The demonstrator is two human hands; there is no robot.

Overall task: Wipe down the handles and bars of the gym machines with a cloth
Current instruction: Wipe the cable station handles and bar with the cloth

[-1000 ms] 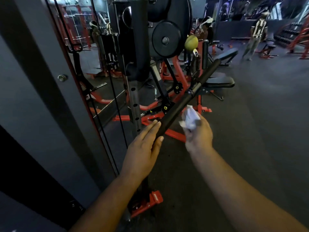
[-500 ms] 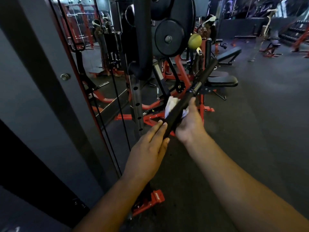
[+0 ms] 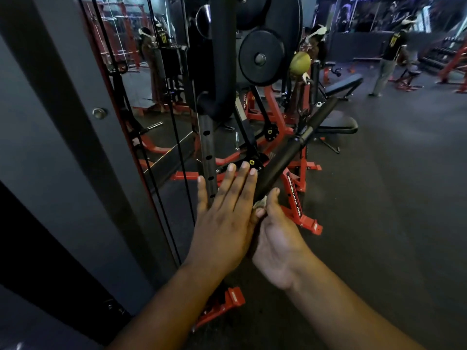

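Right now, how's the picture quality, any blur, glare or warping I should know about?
Head view: dim gym lighting, strong wide-angle bending at the edges; the mirror at left shows reflections and mild glare; the left hand and right hand are fairly sharp, the cloth barely visible on the bar; background people are soft.

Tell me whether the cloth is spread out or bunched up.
Bunched: only a small wad of cloth shows, pinched against the black bar by the right hand.

A yellow-green ball [image 3: 299, 63] hangs beside black weight plates [image 3: 260, 58], a black bench [image 3: 340, 125] stands behind, and a person [image 3: 388, 59] walks the dark floor [image 3: 404, 198].
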